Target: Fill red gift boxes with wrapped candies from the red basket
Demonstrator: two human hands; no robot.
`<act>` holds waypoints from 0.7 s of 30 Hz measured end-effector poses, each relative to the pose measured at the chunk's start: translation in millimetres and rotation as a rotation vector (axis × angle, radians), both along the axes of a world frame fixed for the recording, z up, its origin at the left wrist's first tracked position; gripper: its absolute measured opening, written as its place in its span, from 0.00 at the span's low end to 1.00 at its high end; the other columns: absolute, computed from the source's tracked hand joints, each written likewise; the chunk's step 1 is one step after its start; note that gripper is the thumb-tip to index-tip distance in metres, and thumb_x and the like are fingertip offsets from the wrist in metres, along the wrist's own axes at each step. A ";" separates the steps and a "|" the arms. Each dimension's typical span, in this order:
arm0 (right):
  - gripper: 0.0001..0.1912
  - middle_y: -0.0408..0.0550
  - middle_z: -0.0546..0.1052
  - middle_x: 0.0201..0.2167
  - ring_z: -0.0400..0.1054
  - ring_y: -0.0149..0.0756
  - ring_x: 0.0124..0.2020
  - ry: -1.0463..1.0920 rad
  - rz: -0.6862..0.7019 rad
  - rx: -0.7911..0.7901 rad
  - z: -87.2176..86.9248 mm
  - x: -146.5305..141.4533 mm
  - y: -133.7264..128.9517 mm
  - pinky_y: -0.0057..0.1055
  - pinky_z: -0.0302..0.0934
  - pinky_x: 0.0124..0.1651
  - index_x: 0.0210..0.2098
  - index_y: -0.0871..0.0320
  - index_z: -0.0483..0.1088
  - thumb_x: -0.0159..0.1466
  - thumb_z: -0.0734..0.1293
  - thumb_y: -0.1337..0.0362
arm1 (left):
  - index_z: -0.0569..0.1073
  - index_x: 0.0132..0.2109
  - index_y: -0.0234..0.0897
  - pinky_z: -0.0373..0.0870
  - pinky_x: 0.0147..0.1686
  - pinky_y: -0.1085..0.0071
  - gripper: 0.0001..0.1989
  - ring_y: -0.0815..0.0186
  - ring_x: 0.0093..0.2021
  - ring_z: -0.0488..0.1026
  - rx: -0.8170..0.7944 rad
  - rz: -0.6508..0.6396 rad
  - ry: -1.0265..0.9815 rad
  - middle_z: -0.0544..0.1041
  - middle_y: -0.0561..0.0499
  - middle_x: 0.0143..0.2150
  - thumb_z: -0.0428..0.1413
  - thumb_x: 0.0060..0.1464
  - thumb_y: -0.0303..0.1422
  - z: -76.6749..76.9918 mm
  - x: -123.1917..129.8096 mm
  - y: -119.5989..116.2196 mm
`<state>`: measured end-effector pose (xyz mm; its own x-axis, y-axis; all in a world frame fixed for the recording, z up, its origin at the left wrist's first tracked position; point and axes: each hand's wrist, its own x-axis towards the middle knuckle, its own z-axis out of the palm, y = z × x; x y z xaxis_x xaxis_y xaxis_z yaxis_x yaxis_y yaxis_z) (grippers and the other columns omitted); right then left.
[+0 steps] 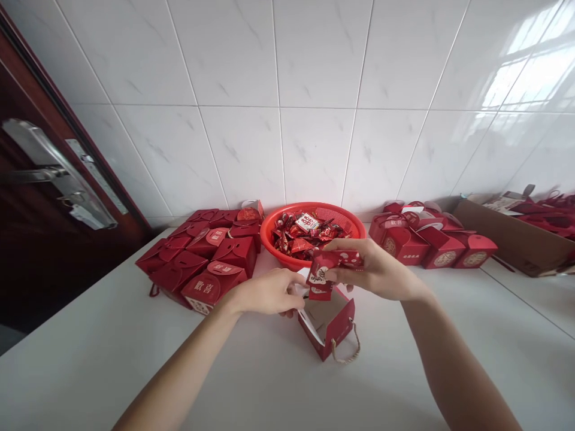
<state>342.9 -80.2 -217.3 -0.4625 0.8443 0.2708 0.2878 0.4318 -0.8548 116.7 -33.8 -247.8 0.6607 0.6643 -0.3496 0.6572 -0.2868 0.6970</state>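
A small red gift box (338, 324) stands open-topped on the white tabletop in front of me, with a twisted rope handle (348, 353) hanging from its near right side. My left hand (269, 292) is at the box's left side, its fingers curled on the raised edge and white inner flap. Above the opening, my right hand (371, 269) pinches red printed packets (320, 275) between thumb and fingers. Part of the box's far side is hidden behind the packets and hand. Just beyond, a red plastic basket (268, 242) holds many wrapped sweets (291, 233).
Closed red gift boxes (206, 287) are grouped on the left. More boxes (404, 244) stand on the right, near a cardboard carton (512, 239) with red items. A tiled wall (314, 149) runs behind; a dark door with a metal handle (36, 173) is at far left.
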 end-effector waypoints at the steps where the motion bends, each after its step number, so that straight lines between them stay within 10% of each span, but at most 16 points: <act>1: 0.11 0.45 0.75 0.28 0.66 0.32 0.27 -0.036 0.034 0.001 -0.9 -0.6 0.9 0.27 0.62 0.26 0.42 0.55 0.77 0.62 0.70 0.58 | 0.77 0.45 0.38 0.69 0.31 0.74 0.16 0.63 0.32 0.77 -0.004 -0.024 -0.007 0.76 0.54 0.28 0.55 0.49 0.34 0.9 -0.4 0.2; 10: 0.17 0.44 0.75 0.26 0.67 0.33 0.22 0.016 -0.055 -0.052 -4.6 3.2 3.3 0.27 0.61 0.22 0.46 0.56 0.76 0.60 0.71 0.55 | 0.77 0.49 0.39 0.64 0.27 0.75 0.18 0.66 0.31 0.73 0.036 -0.071 0.075 0.77 0.53 0.31 0.55 0.51 0.37 8.9 -1.8 -1.8; 16: 0.08 0.44 0.78 0.28 0.70 0.33 0.25 -0.139 0.140 -0.117 -8.1 -6.5 6.1 0.26 0.61 0.25 0.38 0.55 0.77 0.61 0.70 0.59 | 0.78 0.49 0.41 0.64 0.29 0.75 0.18 0.65 0.32 0.72 0.063 -0.114 0.048 0.77 0.53 0.32 0.56 0.51 0.37 6.5 -4.3 1.7; 21: 0.04 0.42 0.75 0.21 0.64 0.32 0.22 -0.225 -0.024 0.000 -16.7 3.4 11.0 0.26 0.55 0.24 0.30 0.54 0.76 0.55 0.74 0.62 | 0.69 0.63 0.39 0.67 0.32 0.73 0.31 0.62 0.37 0.75 0.064 -0.110 0.078 0.79 0.49 0.38 0.56 0.51 0.38 7.4 -5.1 2.9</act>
<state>346.3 -69.1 -234.0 -0.4909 0.8559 0.1625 0.4817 0.4221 -0.7679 111.6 -30.9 -240.3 0.7031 0.6122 -0.3617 0.6708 -0.4025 0.6228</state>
